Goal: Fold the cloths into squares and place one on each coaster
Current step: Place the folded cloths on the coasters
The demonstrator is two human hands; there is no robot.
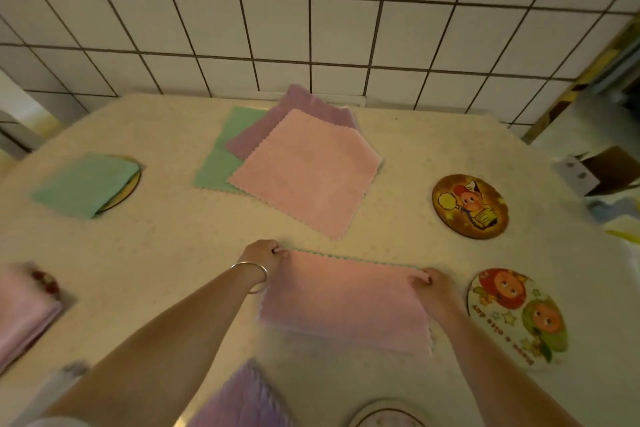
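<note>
Head view. A pink fleecy cloth with scalloped edges (346, 302) lies on the speckled cream counter (166, 246) directly before the person, apparently folded once into a wide rectangle. The left hand (265, 255), with a silver bangle (254, 276) at the wrist, pinches its far left corner; the right hand (434, 284) pinches its far right corner. Behind it lies a loose stack of unfolded cloths: pink (308, 173) over lilac (294, 118) over mint green (225, 152). A folded green cloth (85, 185) already covers a coaster at far left, and a folded pink cloth (24, 312) lies at the left edge, seemingly over another. Two round cartoon-printed coasters, one dark (470, 206) and one pale (517, 317), remain bare at right; the pale one lies just beside the right hand. The step in hand is judged to be the second fold. The next move calls for bringing one short end across to the other, edges aligned, to form a square for a bare coaster.
</note>
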